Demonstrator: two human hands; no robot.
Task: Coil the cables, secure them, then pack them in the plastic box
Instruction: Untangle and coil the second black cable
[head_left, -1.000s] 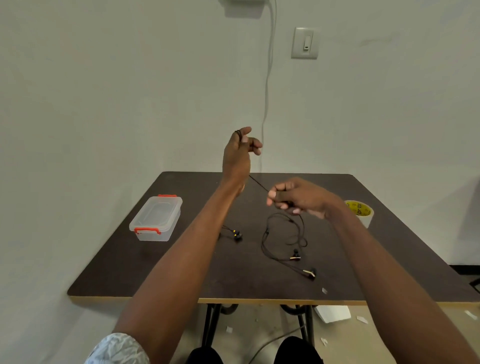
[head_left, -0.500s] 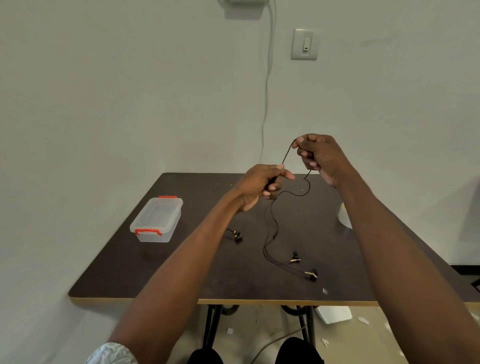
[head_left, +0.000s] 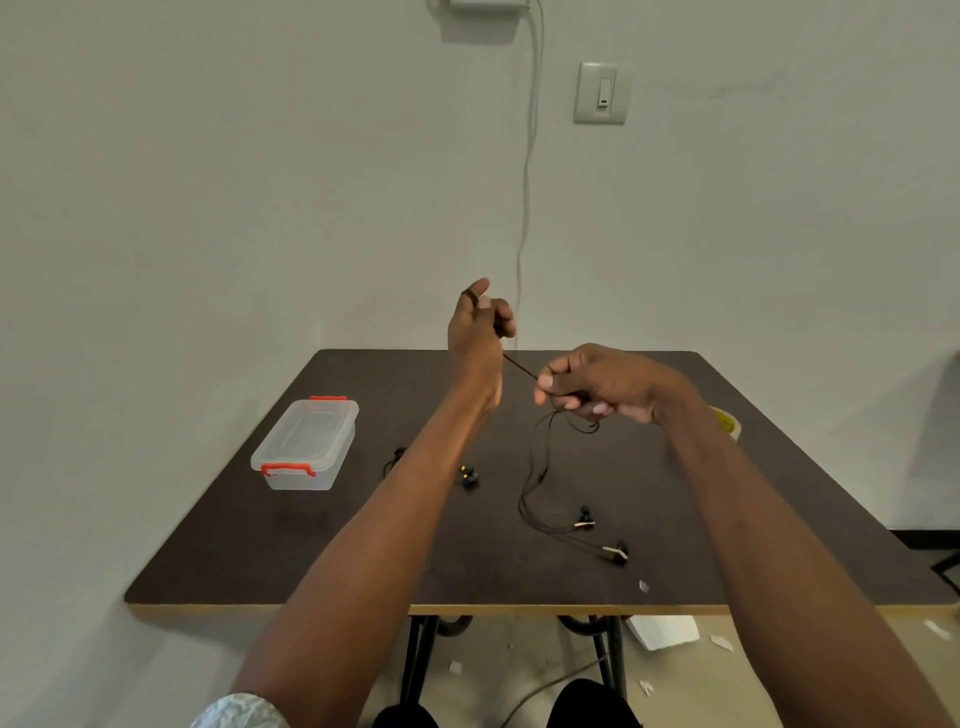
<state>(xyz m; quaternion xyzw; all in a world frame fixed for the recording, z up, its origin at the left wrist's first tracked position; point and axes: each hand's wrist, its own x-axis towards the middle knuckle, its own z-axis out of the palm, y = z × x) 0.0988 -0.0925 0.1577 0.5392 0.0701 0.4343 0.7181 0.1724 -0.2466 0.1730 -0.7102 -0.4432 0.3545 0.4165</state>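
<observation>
My left hand (head_left: 475, 338) is raised above the table (head_left: 311, 545), pinching the black earphone cable (head_left: 521, 367). My right hand (head_left: 597, 382) grips it too, the rest trailing onto the table, right of the closed plastic box (head_left: 306, 444).

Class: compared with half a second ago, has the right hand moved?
Yes. The right hand has dropped from level with the wall to in front of the table, pinching the cable.

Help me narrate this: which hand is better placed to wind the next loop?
Right hand: it pinches the cable feeding from the table, while the left hand holds the wound end.
</observation>
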